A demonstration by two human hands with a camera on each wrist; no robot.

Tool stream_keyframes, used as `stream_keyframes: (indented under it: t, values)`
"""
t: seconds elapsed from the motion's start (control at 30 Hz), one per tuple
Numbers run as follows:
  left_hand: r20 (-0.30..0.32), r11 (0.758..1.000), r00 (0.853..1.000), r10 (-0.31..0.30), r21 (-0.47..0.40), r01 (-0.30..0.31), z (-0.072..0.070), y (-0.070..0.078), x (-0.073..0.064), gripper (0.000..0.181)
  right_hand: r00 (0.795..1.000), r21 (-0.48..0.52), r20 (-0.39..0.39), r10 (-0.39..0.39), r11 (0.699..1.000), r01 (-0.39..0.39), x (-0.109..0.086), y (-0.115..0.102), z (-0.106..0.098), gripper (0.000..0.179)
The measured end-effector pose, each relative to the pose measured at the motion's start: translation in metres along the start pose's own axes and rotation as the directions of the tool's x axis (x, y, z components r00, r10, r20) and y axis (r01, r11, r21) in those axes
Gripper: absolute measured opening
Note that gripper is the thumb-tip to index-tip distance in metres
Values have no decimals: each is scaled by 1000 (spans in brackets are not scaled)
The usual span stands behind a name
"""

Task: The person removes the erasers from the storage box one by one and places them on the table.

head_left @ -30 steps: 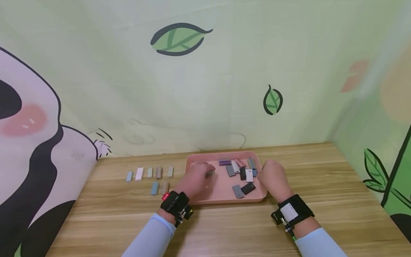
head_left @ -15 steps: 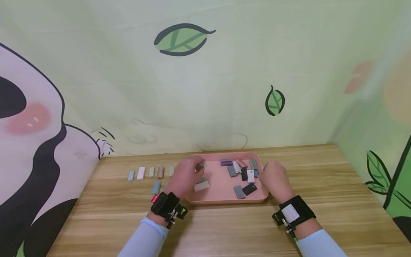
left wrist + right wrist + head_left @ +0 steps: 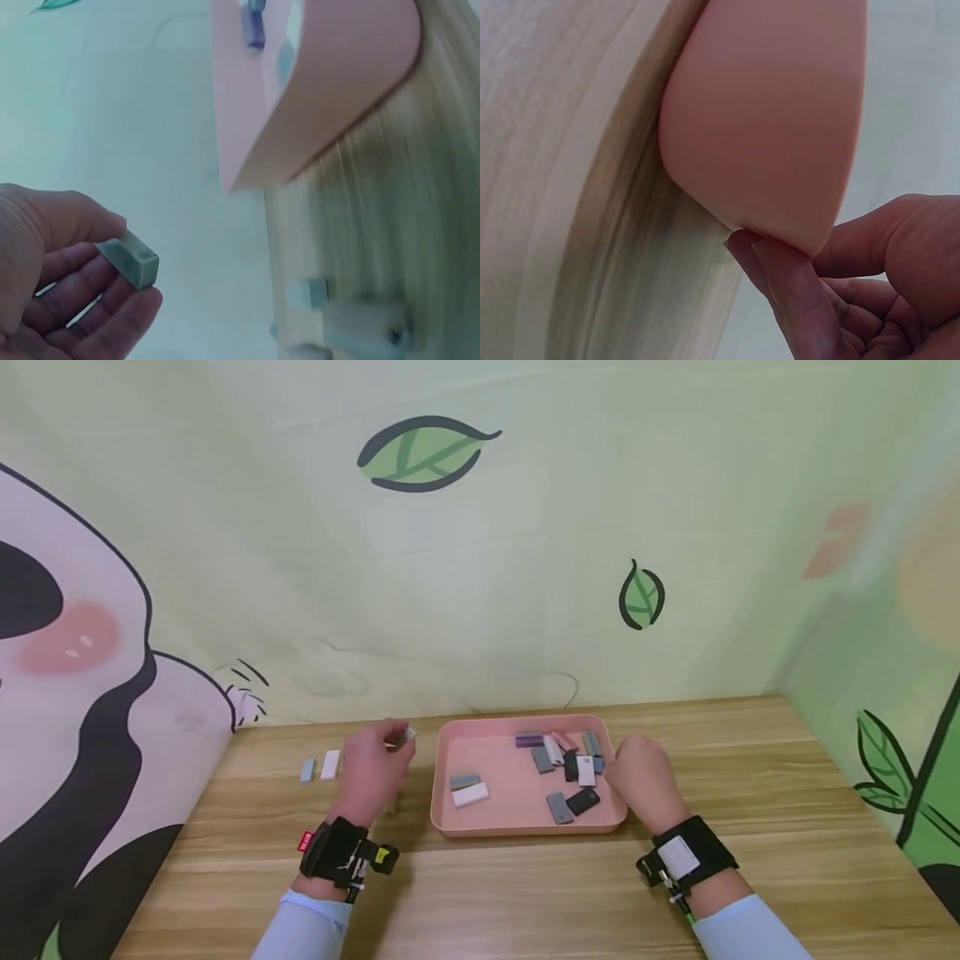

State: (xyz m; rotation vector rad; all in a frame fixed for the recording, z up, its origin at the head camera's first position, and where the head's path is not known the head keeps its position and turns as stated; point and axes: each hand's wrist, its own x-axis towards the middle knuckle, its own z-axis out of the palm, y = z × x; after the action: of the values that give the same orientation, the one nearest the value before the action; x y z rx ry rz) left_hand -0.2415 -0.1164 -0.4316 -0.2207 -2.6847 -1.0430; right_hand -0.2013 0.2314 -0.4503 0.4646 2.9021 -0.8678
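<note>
My left hand is over the table to the left of the pink tray. Between thumb and fingers it pinches a small grey-green rectangular block, seen most plainly in the left wrist view. At the tray's right end, my right hand grips the wall, thumb on one side and fingers on the other, as the right wrist view shows. Inside the tray's left half lie a white block and a blue-grey block side by side. Several mixed blocks, among them a purple one and a black one, fill its right half.
A light blue block and a white block lie on the wooden table at left. Other blocks there are partly hidden behind my left hand. A printed cloth wall rises behind the table.
My left hand has lifted the grey-green block out of the tray and carried it left over the table. The right hand has stayed at the tray's right end.
</note>
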Motion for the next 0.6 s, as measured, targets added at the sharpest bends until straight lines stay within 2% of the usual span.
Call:
stream_keyframes:
  t: [0.2, 0.37, 0.6]
  values:
    - [-49, 995, 994, -95, 8, 96, -15, -27, -9, 25, 1000, 4, 2, 0, 1000, 0, 0, 1, 1, 18]
    - [-82, 980, 978, -190, 48, 195, -30, -46, -14, 29, 1000, -11, 0, -3, 1000, 3, 0, 0, 1, 19]
    - [-64, 950, 957, -281, 120, 287, -41, -62, -22, 24, 999, -36, -20, -26, 999, 26, -1, -1, 1, 21]
